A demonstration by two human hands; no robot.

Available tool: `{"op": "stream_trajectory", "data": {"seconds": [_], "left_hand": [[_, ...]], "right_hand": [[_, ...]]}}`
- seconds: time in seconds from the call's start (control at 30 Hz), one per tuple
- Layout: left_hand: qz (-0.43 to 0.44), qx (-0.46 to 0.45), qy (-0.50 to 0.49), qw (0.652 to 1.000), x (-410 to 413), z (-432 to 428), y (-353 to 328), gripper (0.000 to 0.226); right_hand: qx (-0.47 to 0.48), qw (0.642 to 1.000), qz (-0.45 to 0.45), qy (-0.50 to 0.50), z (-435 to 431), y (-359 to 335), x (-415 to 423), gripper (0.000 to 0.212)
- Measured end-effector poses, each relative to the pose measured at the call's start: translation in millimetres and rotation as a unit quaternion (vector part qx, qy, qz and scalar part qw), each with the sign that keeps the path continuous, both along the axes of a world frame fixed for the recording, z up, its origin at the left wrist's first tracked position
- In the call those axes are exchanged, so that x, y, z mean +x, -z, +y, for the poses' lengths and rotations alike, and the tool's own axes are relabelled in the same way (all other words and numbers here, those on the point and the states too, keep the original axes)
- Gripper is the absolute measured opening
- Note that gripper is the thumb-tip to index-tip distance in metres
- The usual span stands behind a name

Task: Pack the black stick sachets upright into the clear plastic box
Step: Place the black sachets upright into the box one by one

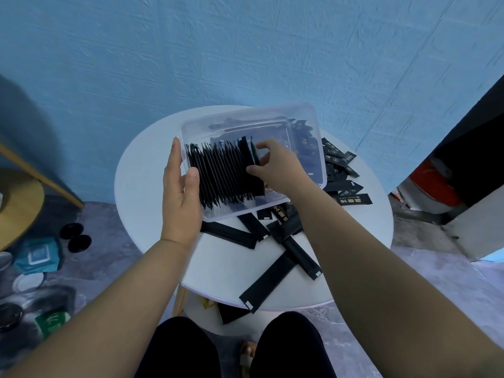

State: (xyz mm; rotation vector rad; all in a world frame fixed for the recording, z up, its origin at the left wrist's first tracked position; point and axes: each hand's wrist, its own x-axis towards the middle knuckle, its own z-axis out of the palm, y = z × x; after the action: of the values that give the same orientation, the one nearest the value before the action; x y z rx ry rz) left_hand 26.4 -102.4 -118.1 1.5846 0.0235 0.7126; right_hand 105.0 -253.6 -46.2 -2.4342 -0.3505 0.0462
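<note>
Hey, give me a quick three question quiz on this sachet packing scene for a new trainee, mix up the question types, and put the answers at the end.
1. True or false: no loose sachets remain on the white table.
2. Fill in: the right hand pinches sachets at the ____ end of the upright row.
3. Which hand holds the clear plastic box by its rim? A) left hand B) right hand C) neither

Key: 1 false, several lie beside and in front of the box; 2 right; 3 A.
</note>
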Motion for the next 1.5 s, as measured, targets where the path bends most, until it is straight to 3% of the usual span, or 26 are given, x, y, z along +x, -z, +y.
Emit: {"op": "stream_trajectory", "data": {"seconds": [0.4, 0.6, 0.73, 0.87, 1.07, 1.27, 1.37, 1.5], "left_hand": [[-0.005, 0.002, 0.0, 1.0, 1.0, 0.4, 0.2, 0.047], [0.0, -0.002, -0.003, 1.0, 1.4, 0.6, 0.7, 0.047], [-0.001, 0.001, -0.004, 1.0, 1.2, 1.0, 0.8, 0.046], [0.003, -0.01, -0.005, 1.0, 0.7, 1.0, 0.6, 0.045], [0.004, -0.021, -0.01, 1.0, 2.1, 1.2, 0.1, 0.047], [0.008, -0.028, -0.021, 0.999, -0.4, 0.5, 0.7, 0.049], [0.009, -0.027, -0.022, 0.999, -0.6, 0.2, 0.3, 0.049], [0.01, -0.021, -0.02, 1.0, -0.9, -0.3, 0.4, 0.048]], "right_hand": [[0.061, 0.997, -0.04, 0.028, 2.1, 8.7, -8.7, 0.036], [0.04, 0.999, -0.028, 0.022, 2.4, 8.5, -7.8, 0.028], [0.035, 0.994, -0.103, 0.009, -6.7, 3.5, -24.1, 0.033], [0.093, 0.97, -0.204, -0.097, -44.8, 17.0, -78.4, 0.025], [-0.083, 0.948, -0.131, -0.278, -81.3, 61.8, -125.4, 0.039], [-0.062, 0.956, -0.084, -0.273, -70.1, 66.7, -124.0, 0.036], [-0.063, 0.952, -0.116, -0.277, -60.6, 70.3, -123.5, 0.035], [-0.061, 0.941, -0.228, -0.24, -58.9, 76.4, -125.7, 0.027]]}}
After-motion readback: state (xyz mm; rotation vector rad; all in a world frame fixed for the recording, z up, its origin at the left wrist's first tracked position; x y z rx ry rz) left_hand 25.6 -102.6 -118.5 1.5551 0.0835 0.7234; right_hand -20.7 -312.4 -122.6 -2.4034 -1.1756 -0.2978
